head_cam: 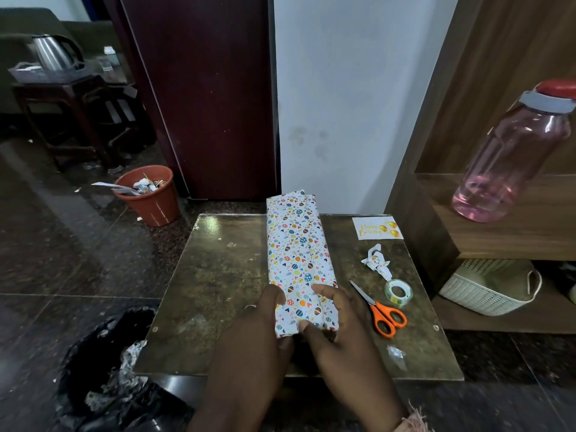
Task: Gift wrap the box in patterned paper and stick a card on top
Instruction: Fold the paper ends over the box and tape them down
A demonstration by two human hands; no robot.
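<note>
1. The box [299,254], already in paper, lies mid-desk [212,275], lengthwise away from the person.
2. Left hand [265,313] and right hand [339,319] pinch its near end flaps.
3. Crease flaps flat and tight, then reach for the tape [398,293].
4. The card [376,228] waits untouched.

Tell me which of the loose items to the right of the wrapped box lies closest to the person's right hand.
The orange-handled scissors, lying just beside the right hand. The tape roll, the crumpled paper scrap and the birthday card all sit farther away.
</note>
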